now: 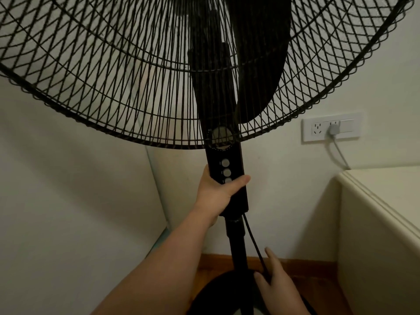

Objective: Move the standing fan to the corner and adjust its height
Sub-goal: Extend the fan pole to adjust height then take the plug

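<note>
A black standing fan fills the view, its wire cage (113, 76) spreading across the top. Below the cage is the control column (227, 169) with a round dial and grey buttons. My left hand (218, 192) is wrapped around this column, thumb across its front by the lowest button. Under it the thinner pole (236, 244) drops to the round black base (218, 292) on the floor. My right hand (277, 283) is low beside the pole, fingers apart, touching the fan's black cord (254, 244) that hangs from the column.
The fan stands in a room corner between two pale walls. A cream cabinet (381, 223) stands close on the right. A wall socket plate (331, 128) above it holds a grey plug with a cable. Wooden skirting (302, 264) and floor lie behind the base.
</note>
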